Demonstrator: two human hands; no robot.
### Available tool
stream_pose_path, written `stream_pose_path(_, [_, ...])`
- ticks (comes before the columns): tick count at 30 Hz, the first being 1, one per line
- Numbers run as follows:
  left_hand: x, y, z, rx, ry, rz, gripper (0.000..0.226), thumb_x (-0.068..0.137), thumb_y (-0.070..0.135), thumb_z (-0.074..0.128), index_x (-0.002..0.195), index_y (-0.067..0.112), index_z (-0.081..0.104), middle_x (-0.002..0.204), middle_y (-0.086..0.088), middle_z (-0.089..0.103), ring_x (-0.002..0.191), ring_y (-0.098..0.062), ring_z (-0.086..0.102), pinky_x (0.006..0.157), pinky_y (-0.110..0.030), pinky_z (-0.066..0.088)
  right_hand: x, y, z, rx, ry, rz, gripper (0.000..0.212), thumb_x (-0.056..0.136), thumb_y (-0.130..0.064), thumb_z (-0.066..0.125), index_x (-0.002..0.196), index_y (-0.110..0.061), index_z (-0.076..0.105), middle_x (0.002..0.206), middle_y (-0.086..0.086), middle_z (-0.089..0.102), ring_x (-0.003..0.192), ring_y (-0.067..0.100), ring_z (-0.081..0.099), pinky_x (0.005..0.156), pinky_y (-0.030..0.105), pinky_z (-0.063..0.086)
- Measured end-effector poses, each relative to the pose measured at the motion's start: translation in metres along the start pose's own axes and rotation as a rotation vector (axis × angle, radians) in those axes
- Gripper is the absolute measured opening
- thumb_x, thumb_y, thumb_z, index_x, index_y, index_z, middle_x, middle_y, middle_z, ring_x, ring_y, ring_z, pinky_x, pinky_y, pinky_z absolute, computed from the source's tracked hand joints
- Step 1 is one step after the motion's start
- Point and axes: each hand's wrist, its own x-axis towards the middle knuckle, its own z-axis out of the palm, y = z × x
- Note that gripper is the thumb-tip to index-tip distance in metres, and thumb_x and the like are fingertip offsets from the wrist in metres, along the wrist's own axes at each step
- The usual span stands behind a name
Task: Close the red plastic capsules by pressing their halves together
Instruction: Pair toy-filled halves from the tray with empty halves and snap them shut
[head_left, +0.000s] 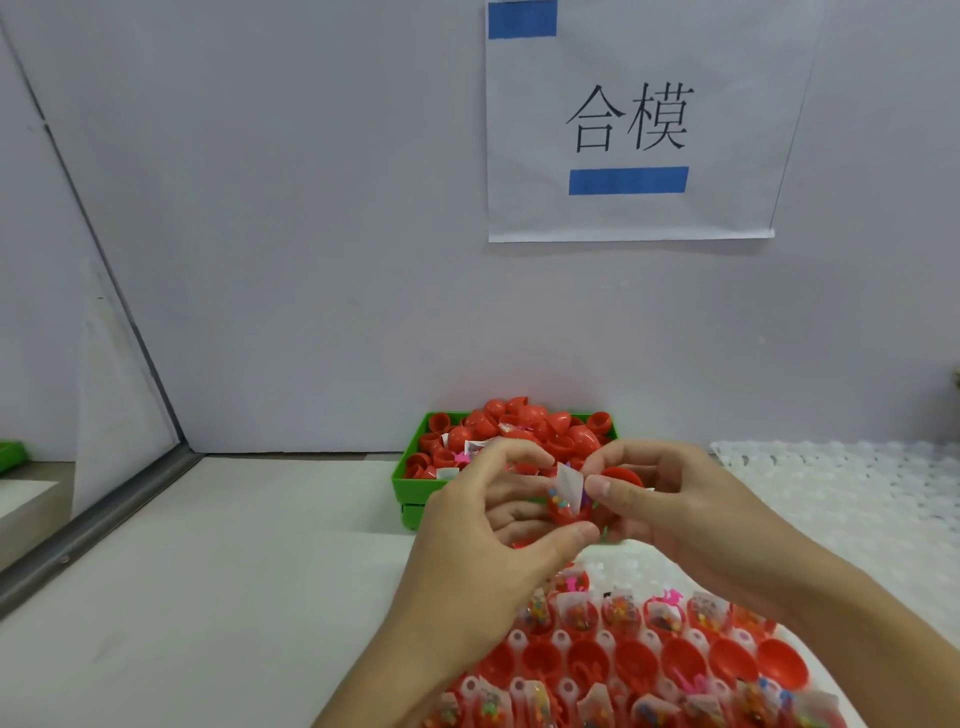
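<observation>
My left hand (498, 514) grips a filled capsule half (566, 512); my right hand (670, 499) holds the red cap (623, 475) beside it, above the tabletop (234, 571).

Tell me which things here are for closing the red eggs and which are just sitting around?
For the job:
- left hand holding the filled capsule half
- right hand holding the red cap half
- open filled halves on the white tray
- green bin of red capsules

Just lying about:
- paper sign on the wall
- white bumpy sheet at the right
</observation>
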Motion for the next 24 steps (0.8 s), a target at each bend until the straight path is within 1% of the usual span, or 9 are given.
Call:
stream_pose_path(4, [0.001,0.0,0.0,0.034,0.011,0.041,0.027,0.078,0.018,0.082,0.092,0.035,0.068,0.092,0.01,0.074,0.089,-0.007,0.073,0.076,-0.015,0.056,0.0,-0.002,0.002,0.029,0.009,0.008,0.021,0.074,-0.028,0.074,0.086,-0.011,0.074,0.08,0.008,0.073,0.078,0.029,0.072,0.074,0.025,0.057])
stream_pose_path(6, [0.001,0.0,0.0,0.033,0.03,0.054,0.018,0.081,0.023,0.079,0.092,0.033,0.069,0.091,0.009,0.074,0.089,-0.008,0.072,0.076,-0.016,0.056,0.0,-0.003,0.003,0.06,0.014,0.015,0.025,0.071,-0.029,0.076,0.087,-0.009,0.074,0.081,0.009,0.073,0.081,0.03,0.073,0.076,0.027,0.058])
stream_pose_path(8, [0.002,0.001,0.0,0.05,0.046,0.07,0.009,0.083,0.035,0.073,0.091,0.031,0.071,0.089,0.009,0.074,0.088,-0.008,0.072,0.077,-0.018,0.056,0.0,-0.003,0.005,0.086,0.015,0.025,0.026,0.07,-0.029,0.076,0.087,-0.009,0.075,0.082,0.01,0.073,0.083,0.031,0.072,0.077,0.029,0.058])
stream_pose_path(11, [0.002,0.004,0.001,0.033,0.07,0.084,0.021,0.083,0.046,0.063,0.09,0.028,0.073,0.087,0.009,0.075,0.088,-0.009,0.072,0.079,-0.025,0.059,0.001,-0.002,0.007,0.09,0.03,0.034,0.027,0.07,-0.029,0.076,0.087,-0.009,0.075,0.086,0.013,0.073,0.086,0.033,0.072,0.077,0.029,0.058])
stream_pose_path(13, [0.002,0.004,0.003,0.0,0.105,0.072,0.024,0.084,0.047,0.06,0.087,0.028,0.074,0.086,0.008,0.076,0.086,-0.009,0.073,0.078,-0.026,0.06,0.001,-0.003,0.009,0.079,0.047,0.024,0.024,0.07,-0.029,0.076,0.085,-0.01,0.075,0.084,0.011,0.073,0.084,0.029,0.072,0.075,0.028,0.058])
stream_pose_path(15, [0.002,0.004,0.005,-0.033,0.138,0.058,0.024,0.082,0.046,0.06,0.084,0.028,0.076,0.083,0.008,0.076,0.084,-0.008,0.073,0.077,-0.024,0.059,0.0,-0.004,0.012,0.04,0.065,0.004,0.02,0.071,-0.028,0.075,0.084,-0.012,0.075,0.082,0.008,0.073,0.081,0.024,0.073,0.073,0.025,0.058])
stream_pose_path(20, [0.0,0.003,0.007,-0.067,0.189,0.025,0.027,0.079,0.045,0.066,0.09,0.022,0.076,0.079,0.003,0.076,0.08,-0.011,0.074,0.076,-0.028,0.061,0.0,-0.004,0.017,0.024,0.066,-0.017,0.02,0.074,-0.027,0.073,0.086,-0.011,0.074,0.084,0.009,0.074,0.081,0.022,0.074,0.072,0.024,0.058])
stream_pose_path(22, [0.0,0.002,0.008,-0.057,0.203,0.02,0.023,0.079,0.042,0.068,0.09,0.023,0.076,0.078,0.004,0.076,0.079,-0.011,0.074,0.076,-0.029,0.061,-0.001,-0.004,0.018,0.025,0.055,-0.014,0.02,0.077,-0.025,0.073,0.088,-0.009,0.074,0.086,0.012,0.073,0.082,0.023,0.073,0.073,0.025,0.058])
stream_pose_path(24, [0.0,0.003,0.008,-0.033,0.213,0.027,0.014,0.081,0.034,0.069,0.09,0.025,0.076,0.079,0.007,0.076,0.079,-0.007,0.074,0.076,-0.026,0.061,-0.001,-0.004,0.018,0.043,0.054,-0.011,0.021,0.076,-0.025,0.073,0.088,-0.008,0.074,0.087,0.015,0.073,0.081,0.025,0.073,0.074,0.026,0.058])
